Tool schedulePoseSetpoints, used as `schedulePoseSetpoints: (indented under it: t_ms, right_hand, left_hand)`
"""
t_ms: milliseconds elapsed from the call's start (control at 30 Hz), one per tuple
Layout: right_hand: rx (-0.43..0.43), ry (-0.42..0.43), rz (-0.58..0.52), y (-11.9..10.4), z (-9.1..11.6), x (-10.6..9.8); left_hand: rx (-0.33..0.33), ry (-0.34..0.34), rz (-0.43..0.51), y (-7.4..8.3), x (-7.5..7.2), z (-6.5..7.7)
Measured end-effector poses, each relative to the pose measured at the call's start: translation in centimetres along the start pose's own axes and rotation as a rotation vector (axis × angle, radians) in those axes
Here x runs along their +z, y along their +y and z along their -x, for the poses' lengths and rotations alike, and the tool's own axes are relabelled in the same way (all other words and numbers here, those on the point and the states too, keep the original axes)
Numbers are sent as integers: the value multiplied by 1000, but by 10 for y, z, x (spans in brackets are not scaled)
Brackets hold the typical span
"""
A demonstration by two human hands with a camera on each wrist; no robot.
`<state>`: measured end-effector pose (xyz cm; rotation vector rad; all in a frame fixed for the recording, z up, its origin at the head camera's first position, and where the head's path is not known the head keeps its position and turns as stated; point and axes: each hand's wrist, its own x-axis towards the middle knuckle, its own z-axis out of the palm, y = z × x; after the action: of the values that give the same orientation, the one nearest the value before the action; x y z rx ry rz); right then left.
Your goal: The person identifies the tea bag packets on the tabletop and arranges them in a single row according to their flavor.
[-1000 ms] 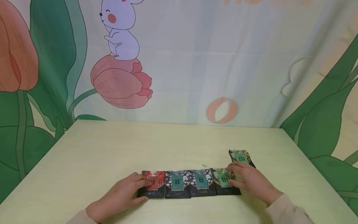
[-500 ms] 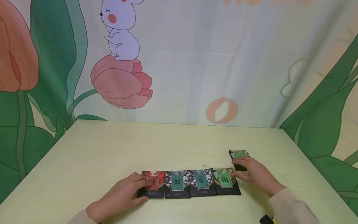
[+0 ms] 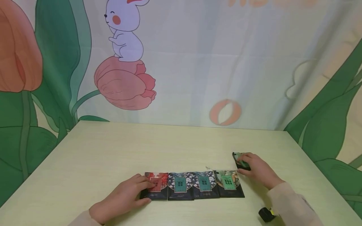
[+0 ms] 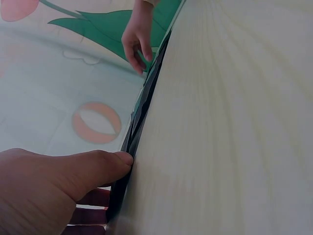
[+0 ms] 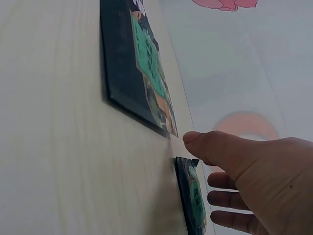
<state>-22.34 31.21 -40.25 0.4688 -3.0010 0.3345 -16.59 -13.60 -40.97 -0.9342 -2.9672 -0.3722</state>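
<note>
Four flat printed sachets form a side-by-side row on the table: a red sachet (image 3: 156, 196), two dark floral sachets (image 3: 180, 185) and a green-labelled sachet (image 3: 229, 183). My left hand (image 3: 124, 194) rests on the red sachet at the row's left end, its thumb (image 4: 105, 166) against the near edge. Beyond the row's right end lies a separate green-labelled sachet (image 3: 240, 166), partly hidden under the fingers of my right hand (image 3: 260, 169). In the right wrist view this sachet (image 5: 194, 200) lies beside the spread fingers, with a gap visible below the thumb.
A pale wood-grain table (image 3: 127, 144) carries everything. A black object with a yellow part (image 3: 266, 215) is beside the right sleeve. A small dark printed mark (image 3: 208, 168) shows behind the row. A curtain (image 3: 181, 78) with flowers and a rabbit hangs at the back.
My right hand has moved from the row's right-end sachet back and right, over the separate sachet. The black object has come into view by the right sleeve. My left hand stays put.
</note>
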Motion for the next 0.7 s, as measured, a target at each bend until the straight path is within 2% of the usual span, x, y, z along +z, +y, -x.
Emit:
schedulePoseSetpoints:
  t_ms: [267, 700]
  right_hand:
    - [29, -8, 1, 2, -4, 1]
    - [50, -9, -25, 7, -5, 3]
  left_hand:
    - [-14, -15, 6, 1, -1, -1]
    - [0, 0, 12, 0, -1, 0]
